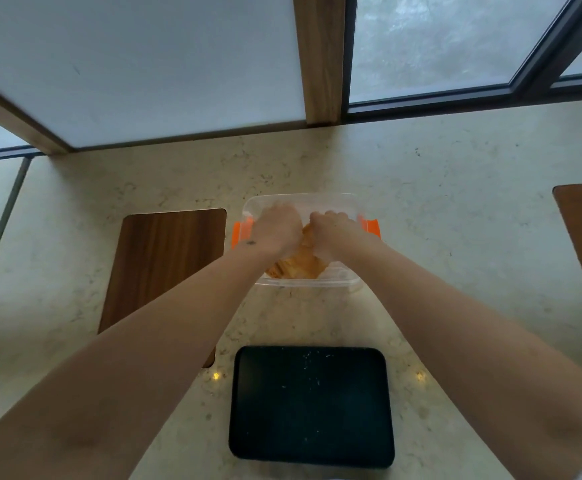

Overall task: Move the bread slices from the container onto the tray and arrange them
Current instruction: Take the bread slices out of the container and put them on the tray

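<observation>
In the container (346,277); fingers hidden

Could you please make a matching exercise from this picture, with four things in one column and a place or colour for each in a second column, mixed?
Things:
1. tray
2. container
3. wooden board
4. bread slices

Descriptions:
A. clear, with orange clips
B. inside the container, under both hands
C. dark, nearest the person, no bread on it
D. brown, left of the container

Pairs: 1-C, 2-A, 3-D, 4-B
</observation>
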Motion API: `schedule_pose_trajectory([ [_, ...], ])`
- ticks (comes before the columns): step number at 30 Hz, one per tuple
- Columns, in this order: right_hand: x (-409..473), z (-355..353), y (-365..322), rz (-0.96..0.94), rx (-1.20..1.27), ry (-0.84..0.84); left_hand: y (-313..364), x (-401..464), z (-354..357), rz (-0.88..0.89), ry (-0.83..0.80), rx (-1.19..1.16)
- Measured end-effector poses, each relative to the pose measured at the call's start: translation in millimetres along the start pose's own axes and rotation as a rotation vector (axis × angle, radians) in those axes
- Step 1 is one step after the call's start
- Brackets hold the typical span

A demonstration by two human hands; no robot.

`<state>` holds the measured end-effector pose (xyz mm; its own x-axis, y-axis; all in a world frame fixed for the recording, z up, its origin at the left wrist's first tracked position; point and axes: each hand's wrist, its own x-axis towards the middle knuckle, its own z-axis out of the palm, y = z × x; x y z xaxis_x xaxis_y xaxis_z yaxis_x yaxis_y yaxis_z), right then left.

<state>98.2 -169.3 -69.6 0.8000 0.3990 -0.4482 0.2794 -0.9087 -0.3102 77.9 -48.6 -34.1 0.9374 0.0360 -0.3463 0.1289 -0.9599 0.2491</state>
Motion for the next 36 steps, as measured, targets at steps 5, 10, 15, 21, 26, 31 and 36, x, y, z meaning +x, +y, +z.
schedule_pose_trajectory([
  [5, -14, -3, -1, -0.022, -0.152, -0.001, 1, 5, 5, 0.017, 0.002, -0.043],
  [10, -22, 1, -4, -0.124, -0.315, 0.020, -4, 2, 5, 0.043, -0.001, 0.127],
  [15, -37, -14, -9, -0.222, -0.339, 0.133, -7, -5, -10, 0.088, 0.031, 0.098],
  [21, -99, -54, -9, -0.193, -0.018, 0.437, -23, -64, -60, 0.201, 0.215, -0.345],
  [26, -168, -64, -27, -0.227, 0.078, 0.503, -33, -149, -60, 0.185, 0.265, -0.514],
  [31, -211, -28, -29, -0.201, 0.566, 0.331, -46, -210, -27, 0.084, 0.253, -0.671],
  [36, -228, 56, -13, 0.048, 0.876, 0.043, -63, -247, 35, -0.017, 0.145, -0.698],
])
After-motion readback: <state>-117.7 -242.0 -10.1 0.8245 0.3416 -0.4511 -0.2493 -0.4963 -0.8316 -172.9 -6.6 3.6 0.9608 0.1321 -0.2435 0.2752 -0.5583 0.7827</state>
